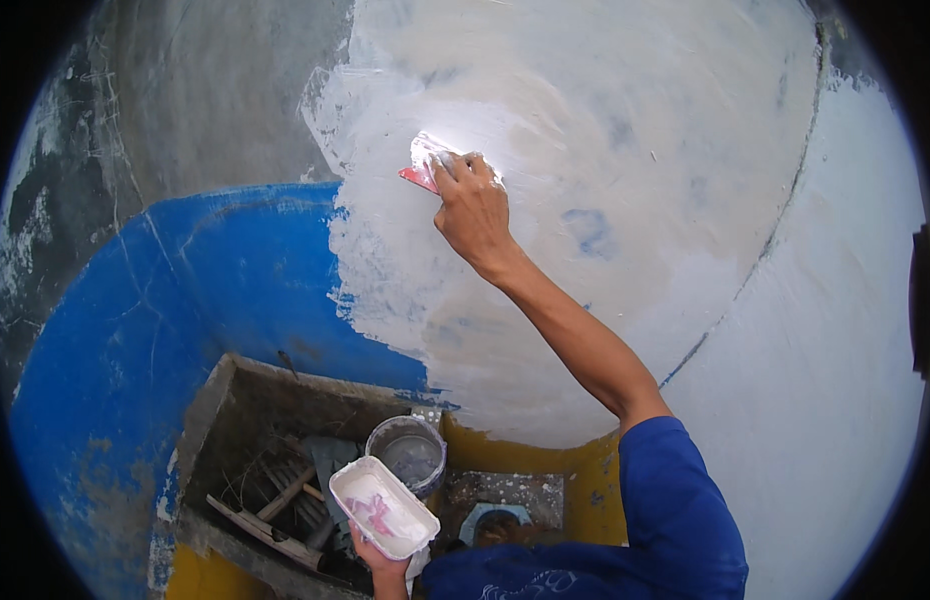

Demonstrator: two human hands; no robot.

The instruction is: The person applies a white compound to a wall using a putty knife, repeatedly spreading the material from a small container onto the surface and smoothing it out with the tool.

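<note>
My right hand (475,212) is raised at arm's length against the wall (625,130), closed around a putty knife with a red edge (418,179). Its blade lies on a fresh, wet white patch of putty (440,143), and white smears coat the fingertips. Low in front of my body, my left hand (381,563) grips the side of a white rectangular plastic tub (409,543). The tub is tilted so that its inside shows, with whitish putty and pink streaks in it. Most of the left fingers are hidden under the tub.
Bare blue paint (255,260) and grey plaster (225,90) border the coated area on the left. Below stands a concrete basin (207,400) holding wooden pieces (285,492) and debris. A putty-stained bucket (378,432) sits beside the tub. A curved crack (760,265) crosses the right wall.
</note>
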